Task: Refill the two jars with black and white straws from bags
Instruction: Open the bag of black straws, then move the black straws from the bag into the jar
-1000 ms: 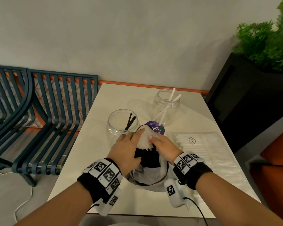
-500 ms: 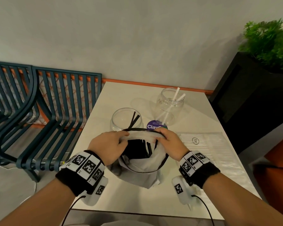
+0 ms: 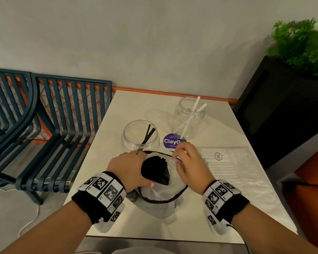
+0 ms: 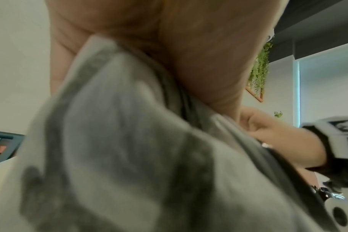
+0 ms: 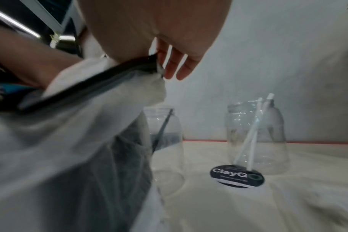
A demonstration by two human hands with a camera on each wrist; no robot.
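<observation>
I have the white bag standing on the near middle of the desk, its mouth spread between my hands. My left hand curls round the left side of the rim with the thumb hooked over the near edge, and my right hand pinches the dark-edged rim on the right, the other fingers hanging relaxed. Inside the opening sits the bundle of black straws, ends up. Just beyond the bag is the near jar with two black straws leaning in it; farther right stands the far jar with two white ones. The flat clear bag of white straws lies on the desk to my right, untouched. I judge I am at the opening step for the black straws. Next I need one hand to keep the mouth wide while the other reaches in, takes the bundle and carries it to the near jar.
</observation>
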